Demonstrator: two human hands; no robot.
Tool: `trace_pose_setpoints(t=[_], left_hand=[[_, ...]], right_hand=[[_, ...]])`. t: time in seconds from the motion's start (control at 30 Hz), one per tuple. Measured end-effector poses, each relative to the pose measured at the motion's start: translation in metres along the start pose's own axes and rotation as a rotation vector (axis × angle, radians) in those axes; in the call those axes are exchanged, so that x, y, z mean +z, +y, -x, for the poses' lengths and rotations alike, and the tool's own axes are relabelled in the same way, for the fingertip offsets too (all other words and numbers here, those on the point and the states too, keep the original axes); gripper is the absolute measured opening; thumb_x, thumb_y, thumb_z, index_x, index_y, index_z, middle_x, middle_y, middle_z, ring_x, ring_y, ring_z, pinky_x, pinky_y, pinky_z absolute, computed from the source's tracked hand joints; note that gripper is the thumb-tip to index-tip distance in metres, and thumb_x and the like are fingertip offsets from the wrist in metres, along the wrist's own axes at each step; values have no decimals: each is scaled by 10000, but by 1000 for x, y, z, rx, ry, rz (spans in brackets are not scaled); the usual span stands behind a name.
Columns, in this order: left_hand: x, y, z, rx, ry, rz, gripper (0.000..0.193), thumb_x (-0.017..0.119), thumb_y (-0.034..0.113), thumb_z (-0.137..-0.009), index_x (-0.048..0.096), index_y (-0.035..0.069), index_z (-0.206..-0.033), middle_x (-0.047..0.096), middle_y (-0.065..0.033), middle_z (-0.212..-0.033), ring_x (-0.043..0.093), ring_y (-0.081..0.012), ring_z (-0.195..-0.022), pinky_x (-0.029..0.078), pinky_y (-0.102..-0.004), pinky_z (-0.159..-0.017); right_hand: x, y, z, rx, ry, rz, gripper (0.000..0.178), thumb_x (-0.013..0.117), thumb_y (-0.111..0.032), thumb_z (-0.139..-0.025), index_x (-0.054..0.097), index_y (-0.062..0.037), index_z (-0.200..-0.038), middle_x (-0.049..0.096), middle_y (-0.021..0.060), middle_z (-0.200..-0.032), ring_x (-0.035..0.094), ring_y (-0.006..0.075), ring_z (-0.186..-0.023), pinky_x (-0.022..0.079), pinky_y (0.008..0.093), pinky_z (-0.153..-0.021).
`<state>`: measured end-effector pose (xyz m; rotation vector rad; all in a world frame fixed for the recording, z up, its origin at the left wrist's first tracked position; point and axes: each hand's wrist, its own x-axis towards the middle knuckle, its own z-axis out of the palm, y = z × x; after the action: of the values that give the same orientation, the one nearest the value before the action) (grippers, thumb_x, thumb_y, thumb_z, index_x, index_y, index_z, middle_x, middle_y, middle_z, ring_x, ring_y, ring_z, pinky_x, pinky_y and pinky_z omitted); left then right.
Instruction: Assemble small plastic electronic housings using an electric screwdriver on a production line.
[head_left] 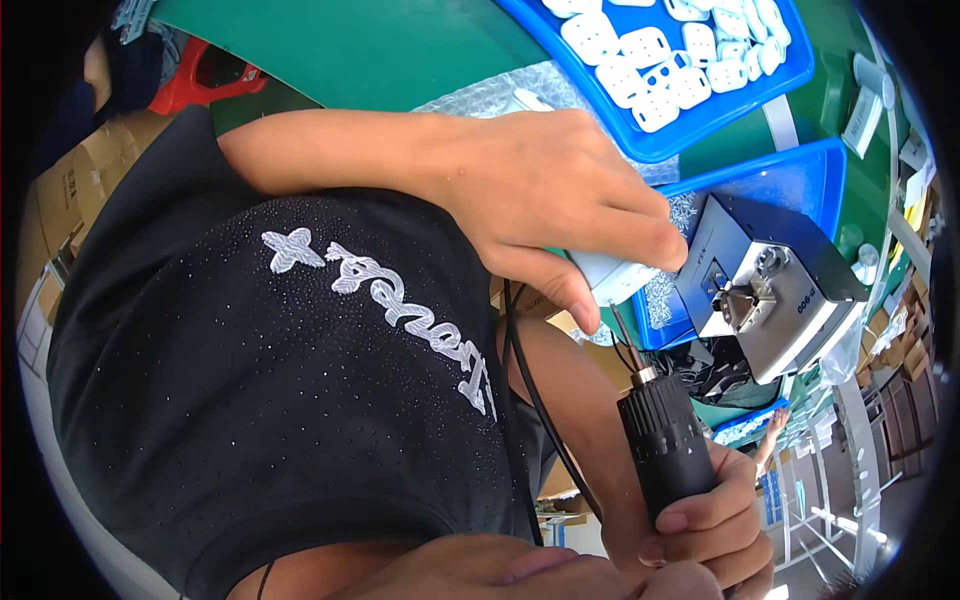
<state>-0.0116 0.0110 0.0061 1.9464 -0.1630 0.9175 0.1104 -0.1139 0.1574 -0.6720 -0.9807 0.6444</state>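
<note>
My left hand (560,190) is closed around a white plastic piece (607,277), with the thumb along one side and the fingers over the other. Much of that piece is hidden by the fingers. Lower in the view, my right hand (715,525) grips a black electric screwdriver (665,435) by its body. Its thin bit (622,328) points at the white piece; whether the tip touches it, I cannot tell. A metal screw feeder (770,290) with a dark cover stands right of my left hand. Behind it, a blue tray (825,175) holds many small screws (660,298).
Another blue tray (650,145), full of white plastic covers (645,48), stands on the green table (350,50) at the top. Bubble wrap (470,100) lies beside it. A black cable (530,380) hangs near my chest. A red stool (195,85) shows at upper left.
</note>
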Motion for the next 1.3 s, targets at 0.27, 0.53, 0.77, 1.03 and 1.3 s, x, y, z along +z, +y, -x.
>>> trace_pose_setpoints(t=[0.27, 0.53, 0.77, 1.03, 1.3], left_hand=[[0, 2, 7, -28, 54, -3, 628, 551, 572, -891, 569, -18, -1106, 532, -92, -764, 562, -260, -570, 439, -352, -474], [-45, 19, -20, 35, -83, -279, 583, 622, 537, -839, 570, 14, -1090, 562, -77, -805, 610, -239, -651, 476, -355, -508], [-143, -109, -125, 190, -268, -801, 462, 770, 306, -741, 625, 36, -1087, 651, -115, -941, 647, -290, -846, 517, -389, -713], [-184, -204, -141, 244, -303, -958, 451, 744, 272, -752, 608, 75, -1135, 625, -133, -1132, 541, -302, -1160, 367, -500, -1001], [-217, -52, 17, -157, 593, -1325, 548, 753, 232, -740, 528, 69, -1213, 506, -130, -1214, 457, -331, -1200, 315, -480, -983]], right_hand=[[-4, 12, -4, -53, 66, -21, 198, 586, -193, -875, 550, -36, -989, 554, -18, -682, 551, 82, -482, 454, 239, -491], [-26, 11, -12, -52, 76, -182, 423, 667, -376, -837, 548, -21, -1036, 553, -16, -687, 548, 94, -505, 464, 268, -541], [-4, 67, -23, 453, 242, 973, 456, 725, -62, -820, 478, 31, -1192, 618, 95, -755, 563, 145, -544, 465, 254, -513], [-25, 134, -10, 695, -267, 1461, 658, 832, -169, -709, 467, -22, -1236, 676, 235, -826, 670, 436, -797, 504, 445, -700], [-16, 137, -13, 709, -489, 1453, 524, 784, -206, -747, 545, -39, -1183, 659, 243, -807, 651, 441, -762, 493, 452, -642]])
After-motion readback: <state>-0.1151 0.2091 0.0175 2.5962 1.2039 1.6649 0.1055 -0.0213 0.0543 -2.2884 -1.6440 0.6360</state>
